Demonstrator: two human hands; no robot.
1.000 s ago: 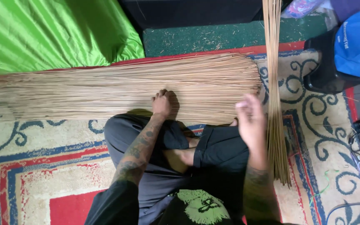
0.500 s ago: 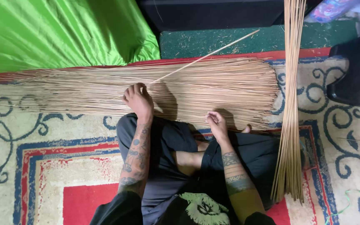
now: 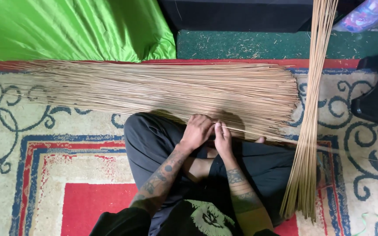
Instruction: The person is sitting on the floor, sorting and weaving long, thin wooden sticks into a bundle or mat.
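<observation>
Big pile of thin palm-rib sticks (image 3: 162,89) lies crosswise on the patterned rug (image 3: 44,144), long axis left-right — just past the knees. Left hand (image 3: 197,131) and right hand (image 3: 223,139) meet at its near edge, both pinching one single stick (image 3: 259,133) that runs off rightward.

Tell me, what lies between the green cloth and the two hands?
In the head view, the wide pile of thin sticks lies across the rug between the green cloth and the left hand and right hand.

Both hands (image 3: 210,133) on thin stick (image 3: 259,133)
</observation>
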